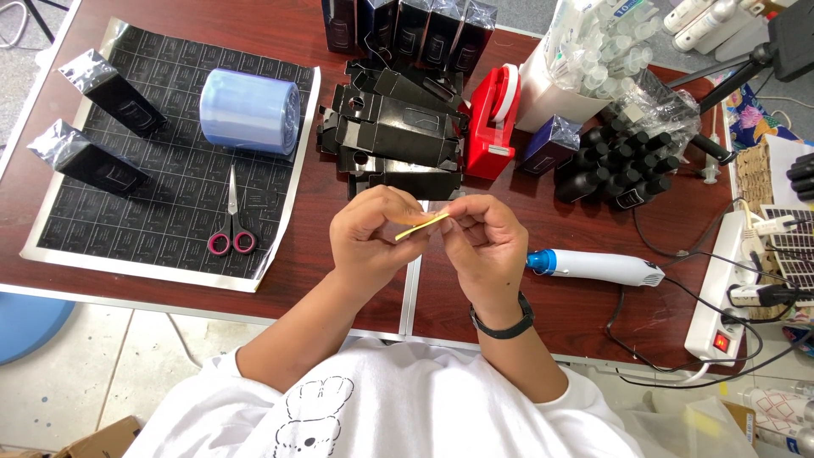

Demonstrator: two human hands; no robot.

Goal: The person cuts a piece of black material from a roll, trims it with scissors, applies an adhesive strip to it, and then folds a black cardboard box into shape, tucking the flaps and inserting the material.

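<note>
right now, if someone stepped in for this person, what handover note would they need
Left hand and right hand: both raised over the table edge, pinching one thin yellow strip between their fingertips.
Nearby: a pile of flat black cartons just beyond the hands, a red tape dispenser, small black bottles, a white and blue heat tool.
On the black mat: two wrapped black boxes, a roll of clear film, scissors.
Done: two boxes wrapped. Left: the flat cartons are unassembled.

white short-sleeved shirt with outline drawing, black wristband (504,326) on right wrist
</note>
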